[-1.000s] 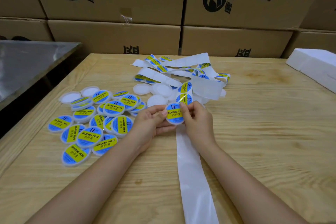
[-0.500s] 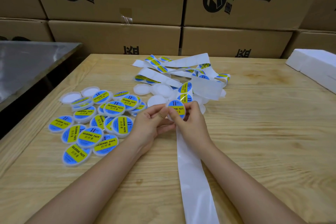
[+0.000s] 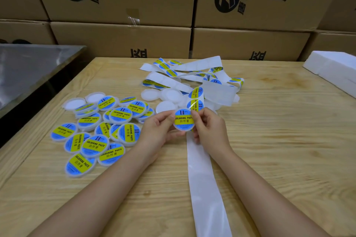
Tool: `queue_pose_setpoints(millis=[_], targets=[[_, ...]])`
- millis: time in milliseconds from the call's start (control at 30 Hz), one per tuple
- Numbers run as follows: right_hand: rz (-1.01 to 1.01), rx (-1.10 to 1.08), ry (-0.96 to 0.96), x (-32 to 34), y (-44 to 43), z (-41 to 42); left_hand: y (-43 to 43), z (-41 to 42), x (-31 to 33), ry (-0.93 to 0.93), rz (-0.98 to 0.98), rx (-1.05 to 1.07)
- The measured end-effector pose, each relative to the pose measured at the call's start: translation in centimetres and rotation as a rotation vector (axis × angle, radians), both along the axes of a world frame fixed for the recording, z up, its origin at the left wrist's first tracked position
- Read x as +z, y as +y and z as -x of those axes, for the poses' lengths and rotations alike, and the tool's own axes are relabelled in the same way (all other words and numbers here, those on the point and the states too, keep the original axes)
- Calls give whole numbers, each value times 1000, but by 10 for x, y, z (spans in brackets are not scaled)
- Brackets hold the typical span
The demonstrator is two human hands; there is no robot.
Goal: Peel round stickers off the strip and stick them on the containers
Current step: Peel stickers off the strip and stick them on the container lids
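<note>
Lowered and levelled now, our soldering paste container [image 3: 184, 128] sits pinched between left hand [image 3: 159, 131] and right hand [image 3: 209, 129]. We should smooth its sticker [image 3: 184, 119] outward, avoiding bubbles.

Light is soft, even and mod. bright, looks to come from above. I see no hard shadows, only faint ones beside the arms [image 3: 100, 188] on the table [image 3: 279, 140]. Glare: sheen along the strip [image 3: 204, 188], grey reflection on the steel top [image 3: 34, 67] at left. Foam block [image 3: 335, 69] nr blown out. Wide-angle bend in cartons [image 3: 119, 40] twd edges. Print on held container [image 3: 184, 120] is sharp; corners sl. soft.
</note>
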State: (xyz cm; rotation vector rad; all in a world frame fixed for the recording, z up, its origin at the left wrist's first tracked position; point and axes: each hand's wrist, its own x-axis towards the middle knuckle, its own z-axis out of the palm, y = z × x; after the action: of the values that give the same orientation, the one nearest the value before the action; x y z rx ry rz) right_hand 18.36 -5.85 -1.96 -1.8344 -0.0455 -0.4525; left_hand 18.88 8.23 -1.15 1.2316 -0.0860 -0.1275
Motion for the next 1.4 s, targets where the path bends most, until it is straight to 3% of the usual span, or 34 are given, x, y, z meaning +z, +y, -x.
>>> queue_pose_setpoints(millis=[167, 267, 367, 433, 533, 633, 800, 967, 1067, 1233, 1400], targets=[[8, -79, -13, -1, 0, -2, -2, 1, 4, -111, -201, 202], [71, -260, -47, 2, -11, -6, 10, -4, 10, -332, -515, 449], [304, -403, -11, 0, -24, -10, 33, -13, 17, -502, -797, 686], [462, -415, 117, -2, -28, -11, 47, -20, 18, -484, -914, 797], [605, -399, 267, -5, -28, -10, 59, -27, 15, -316, -1039, 869], [709, -368, 314, -5, -27, -9, 63, -29, 12, -244, -1132, 845], [718, -373, 291, -3, -31, -8, 68, -32, 7, -192, -1329, 743], [681, -350, 231, -2, -32, -9, 68, -31, 7, -228, -1370, 734], [499, -344, 91, 0, -28, -9, 62, -28, 11, -442, -1294, 758], [286, -494, -81, 6, -25, -5, 35, -15, 16, -819, -1022, 536], [169, -499, -254, 13, -22, 1, 15, -3, 2, -754, -877, 278]])
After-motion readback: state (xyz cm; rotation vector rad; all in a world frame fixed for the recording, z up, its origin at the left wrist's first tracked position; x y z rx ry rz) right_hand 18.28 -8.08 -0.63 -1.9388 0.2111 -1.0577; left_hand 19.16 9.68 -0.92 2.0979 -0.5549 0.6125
